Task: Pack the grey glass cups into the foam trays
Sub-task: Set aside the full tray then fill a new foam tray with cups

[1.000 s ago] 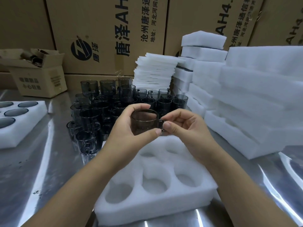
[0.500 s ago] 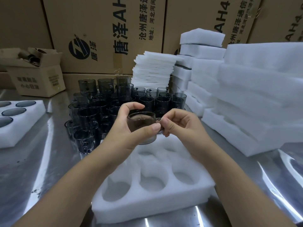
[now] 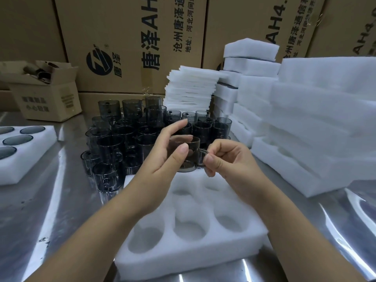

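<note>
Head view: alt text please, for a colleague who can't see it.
A right hand pinches the handle of a grey glass cup while the open left hand touches its body, above an empty foam tray on a metal table. More grey cups stand behind; foam stacks stand at right.

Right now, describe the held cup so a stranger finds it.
Find the white foam tray nearest the camera. Above its far edge, the right hand pinches a grey cup by its handle. Unlike the cups clustered behind, it alone is held.
</note>
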